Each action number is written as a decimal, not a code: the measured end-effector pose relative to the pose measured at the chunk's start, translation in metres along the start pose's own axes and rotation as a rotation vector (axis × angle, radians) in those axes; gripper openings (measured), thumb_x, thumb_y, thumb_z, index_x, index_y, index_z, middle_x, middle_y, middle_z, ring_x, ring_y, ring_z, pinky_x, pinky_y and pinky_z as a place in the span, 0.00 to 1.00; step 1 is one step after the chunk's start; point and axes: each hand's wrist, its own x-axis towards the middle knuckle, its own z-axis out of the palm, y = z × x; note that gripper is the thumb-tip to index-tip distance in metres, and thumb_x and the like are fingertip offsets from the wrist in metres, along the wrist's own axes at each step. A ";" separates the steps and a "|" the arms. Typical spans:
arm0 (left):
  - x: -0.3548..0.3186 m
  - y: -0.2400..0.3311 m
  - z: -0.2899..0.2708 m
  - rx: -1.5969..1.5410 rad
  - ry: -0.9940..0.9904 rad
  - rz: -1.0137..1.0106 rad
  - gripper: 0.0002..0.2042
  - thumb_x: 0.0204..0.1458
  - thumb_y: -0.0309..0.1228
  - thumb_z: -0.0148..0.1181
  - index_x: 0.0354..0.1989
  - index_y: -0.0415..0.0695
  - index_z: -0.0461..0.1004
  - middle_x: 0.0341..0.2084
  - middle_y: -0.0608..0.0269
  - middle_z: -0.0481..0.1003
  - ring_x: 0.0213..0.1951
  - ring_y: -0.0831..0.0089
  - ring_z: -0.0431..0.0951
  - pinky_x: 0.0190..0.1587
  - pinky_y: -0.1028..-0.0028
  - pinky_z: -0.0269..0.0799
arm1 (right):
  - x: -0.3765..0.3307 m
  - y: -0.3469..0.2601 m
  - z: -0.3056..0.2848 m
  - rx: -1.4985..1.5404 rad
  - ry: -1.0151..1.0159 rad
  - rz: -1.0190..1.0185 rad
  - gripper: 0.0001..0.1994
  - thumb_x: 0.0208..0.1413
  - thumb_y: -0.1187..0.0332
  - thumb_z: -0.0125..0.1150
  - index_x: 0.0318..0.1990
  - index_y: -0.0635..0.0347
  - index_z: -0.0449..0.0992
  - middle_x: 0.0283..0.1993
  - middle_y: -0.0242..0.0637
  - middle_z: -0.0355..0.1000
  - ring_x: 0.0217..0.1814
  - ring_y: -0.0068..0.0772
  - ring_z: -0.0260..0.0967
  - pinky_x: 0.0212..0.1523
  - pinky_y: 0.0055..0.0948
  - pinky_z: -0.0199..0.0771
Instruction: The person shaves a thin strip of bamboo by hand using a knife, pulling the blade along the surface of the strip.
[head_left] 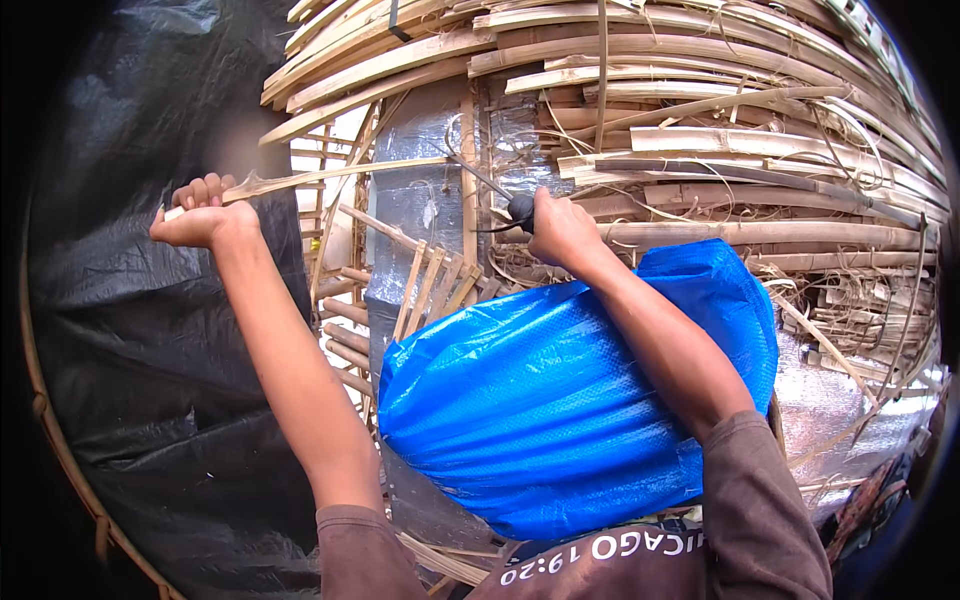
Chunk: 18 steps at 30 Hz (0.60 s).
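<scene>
My left hand (207, 210) is raised at the left, its fingers curled round one end of a pale bamboo strip (330, 174). The strip runs rightward, thin and slightly bent, toward the tool in my other hand. My right hand (562, 230) is closed round the dark handle of what looks like a knife (521, 209). Its narrow blade points up and left, close to the strip's far end; whether they touch I cannot tell. Thin curled shavings lie about the blade. A shiny blue plastic sheet (540, 390) covers my lap beneath the right forearm.
Long split bamboo slats (740, 140) are stacked across the far side and right. Short bamboo sticks (425, 290) lean by the blue sheet's far edge. Black plastic sheeting (160, 380) spreads along the left. A silvery sheet (840, 400) lies at the right, with thin strips across it.
</scene>
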 end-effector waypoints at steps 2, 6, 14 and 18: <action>0.002 0.002 -0.008 -0.010 -0.012 0.002 0.14 0.41 0.43 0.38 0.12 0.54 0.45 0.07 0.70 0.46 0.13 0.75 0.42 0.23 0.71 0.42 | -0.002 0.001 0.001 0.094 -0.029 0.048 0.17 0.43 0.72 0.60 0.42 0.69 0.69 0.38 0.61 0.75 0.44 0.62 0.74 0.47 0.51 0.74; 0.000 0.001 -0.014 -0.035 0.010 -0.018 0.16 0.42 0.45 0.38 0.12 0.53 0.45 0.07 0.70 0.46 0.13 0.76 0.41 0.22 0.72 0.39 | -0.004 -0.011 -0.013 0.258 -0.061 0.077 0.18 0.45 0.69 0.60 0.44 0.68 0.71 0.41 0.60 0.76 0.46 0.60 0.74 0.48 0.50 0.73; 0.000 0.001 -0.016 -0.036 -0.031 -0.017 0.15 0.42 0.45 0.38 0.13 0.54 0.44 0.07 0.70 0.46 0.13 0.76 0.42 0.23 0.71 0.40 | -0.027 -0.066 -0.039 0.272 0.117 -0.255 0.20 0.41 0.73 0.63 0.43 0.62 0.66 0.32 0.59 0.74 0.37 0.65 0.73 0.38 0.56 0.71; 0.002 0.001 -0.017 -0.006 -0.031 -0.034 0.15 0.40 0.45 0.39 0.12 0.54 0.45 0.07 0.70 0.46 0.13 0.75 0.43 0.23 0.71 0.42 | -0.010 0.010 0.009 0.017 0.051 -0.010 0.20 0.41 0.74 0.62 0.44 0.68 0.65 0.34 0.59 0.76 0.38 0.64 0.75 0.41 0.54 0.75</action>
